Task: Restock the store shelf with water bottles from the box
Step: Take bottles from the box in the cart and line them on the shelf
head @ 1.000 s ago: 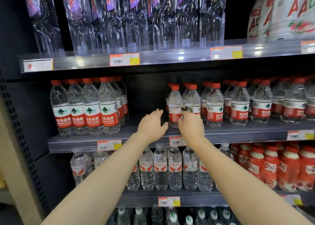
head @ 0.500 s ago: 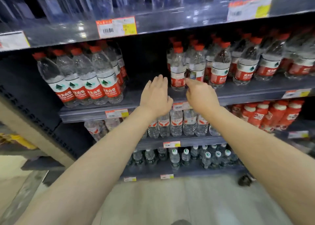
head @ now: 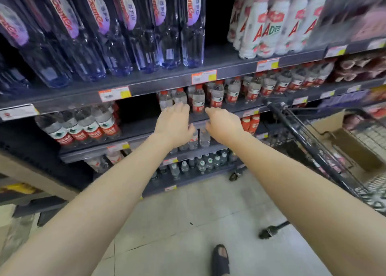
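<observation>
Both arms reach out toward the middle shelf (head: pixel 137 130). My left hand (head: pixel 174 122) and my right hand (head: pixel 224 123) hover palm-down, fingers apart, holding nothing, just in front of the shelf edge. Small red-capped water bottles (head: pixel 198 101) with red labels stand right behind my fingertips. Another group of the same bottles (head: pixel 87 123) stands further left, with a dark gap between the two groups. A cardboard box (head: pixel 342 142) sits in a shopping cart (head: pixel 296 125) at the right; what it holds is hidden.
Tall clear bottles (head: pixel 146 29) fill the top shelf, with white drink bottles (head: pixel 271 22) to their right. Lower shelves hold more small bottles (head: pixel 200 163). My foot in a dark slipper (head: pixel 221 259) stands on the pale tiled floor. The cart's wheel (head: pixel 267 233) is nearby.
My hands have drawn back a little from the bottles and stay empty. The view has swung down and right, bringing the cart, the box and the floor into sight.
</observation>
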A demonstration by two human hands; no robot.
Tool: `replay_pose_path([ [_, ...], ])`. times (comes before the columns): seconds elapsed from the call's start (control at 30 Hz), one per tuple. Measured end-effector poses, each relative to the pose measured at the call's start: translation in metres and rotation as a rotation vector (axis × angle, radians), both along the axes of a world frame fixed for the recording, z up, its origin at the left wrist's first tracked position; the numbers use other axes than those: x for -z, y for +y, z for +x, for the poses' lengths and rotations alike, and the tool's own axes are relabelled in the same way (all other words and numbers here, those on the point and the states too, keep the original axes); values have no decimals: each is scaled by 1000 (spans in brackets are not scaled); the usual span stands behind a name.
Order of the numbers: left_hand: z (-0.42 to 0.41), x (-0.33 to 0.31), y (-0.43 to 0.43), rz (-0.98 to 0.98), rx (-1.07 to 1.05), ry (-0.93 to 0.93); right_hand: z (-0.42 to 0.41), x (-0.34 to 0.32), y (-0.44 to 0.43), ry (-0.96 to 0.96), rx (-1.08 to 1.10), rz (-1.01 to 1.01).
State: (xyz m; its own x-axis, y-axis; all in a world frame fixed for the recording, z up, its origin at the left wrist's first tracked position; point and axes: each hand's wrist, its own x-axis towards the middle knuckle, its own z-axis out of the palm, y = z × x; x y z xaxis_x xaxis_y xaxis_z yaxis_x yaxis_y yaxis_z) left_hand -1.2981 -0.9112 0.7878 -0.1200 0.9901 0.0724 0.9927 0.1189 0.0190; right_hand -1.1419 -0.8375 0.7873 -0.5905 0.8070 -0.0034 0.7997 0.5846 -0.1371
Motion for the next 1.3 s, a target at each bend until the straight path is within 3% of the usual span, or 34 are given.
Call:
replay_pose_path([
  [0.2,102,-58,16,32,123,4,120,-50,1,-60,103,58],
  [0.43,287,-90,50,-2,219,-65,314,-82,24,-66,176,61],
  [0.73,501,-81,97,-67,262,-56,539,-84,51,-70,283,-13],
  [1.07,612,-49,178,-157,259,-99,632,-55,117,-44,338,-120],
  [1.3,645,11,277,-263,157,-194,658,-4,218,-76,306,-224],
])
